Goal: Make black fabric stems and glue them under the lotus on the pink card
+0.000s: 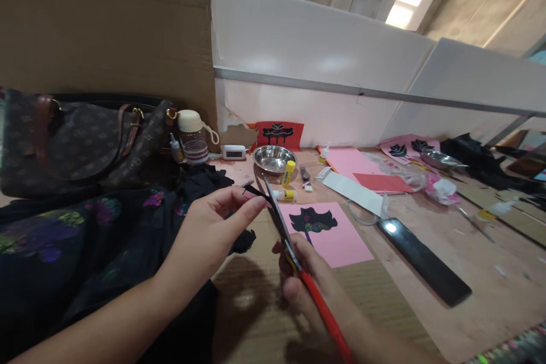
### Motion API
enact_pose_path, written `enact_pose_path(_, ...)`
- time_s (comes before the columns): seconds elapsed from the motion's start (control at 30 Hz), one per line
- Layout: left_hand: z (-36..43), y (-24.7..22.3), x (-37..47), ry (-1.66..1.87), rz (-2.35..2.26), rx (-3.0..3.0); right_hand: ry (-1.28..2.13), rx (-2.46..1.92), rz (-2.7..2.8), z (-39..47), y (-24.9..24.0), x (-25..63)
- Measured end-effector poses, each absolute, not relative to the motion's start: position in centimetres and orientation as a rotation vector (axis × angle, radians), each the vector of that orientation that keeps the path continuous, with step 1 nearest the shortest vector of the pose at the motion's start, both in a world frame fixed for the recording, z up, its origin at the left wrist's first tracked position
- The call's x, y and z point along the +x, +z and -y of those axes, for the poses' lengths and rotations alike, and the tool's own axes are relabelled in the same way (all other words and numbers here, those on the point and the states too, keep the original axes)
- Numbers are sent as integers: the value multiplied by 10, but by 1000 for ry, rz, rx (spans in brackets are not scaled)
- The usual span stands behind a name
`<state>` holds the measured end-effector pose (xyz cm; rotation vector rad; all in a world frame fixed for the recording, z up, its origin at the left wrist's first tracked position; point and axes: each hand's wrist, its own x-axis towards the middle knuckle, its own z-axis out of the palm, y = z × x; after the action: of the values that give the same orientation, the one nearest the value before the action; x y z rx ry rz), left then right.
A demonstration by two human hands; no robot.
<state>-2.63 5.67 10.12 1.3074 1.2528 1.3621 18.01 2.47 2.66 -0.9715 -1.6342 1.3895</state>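
My left hand pinches a narrow black strip between thumb and fingers. Red-handled scissors are in my right hand, blades pointing up and away with the strip at them. Behind my right hand lies a pink sheet bearing a black cut-out shape with colourful patches and a stem. Black fabric with shiny coloured patches spreads under and beside my left forearm.
A metal bowl, a yellow glue stick, a bottle and a white timer stand behind. A patterned handbag is at left. To the right lie a phone, a white strip and red paper.
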Motion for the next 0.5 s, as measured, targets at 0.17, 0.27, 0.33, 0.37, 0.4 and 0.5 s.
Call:
enact_pose_path(0.17,-56,101,-26,1365,-1281,1337,1373,-965,1694,-25,30,181)
enact_pose_path(0.27,-55,102,-27,1371,-1287,1352,1367,-958,1721,-25,33,180)
enact_pose_path(0.33,-56,102,-27,1370,-1300,1361,1369,-967,1714,-25,35,179)
enact_pose_path(0.37,-56,102,-27,1372,-1304,1366,1376,-977,1701,-25,36,178)
enact_pose_path(0.4,-57,102,-27,1371,-1306,1370,1388,-993,1689,-25,37,177)
enact_pose_path(0.5,-57,103,-27,1366,-1306,1375,1400,-1026,1657,-24,40,175)
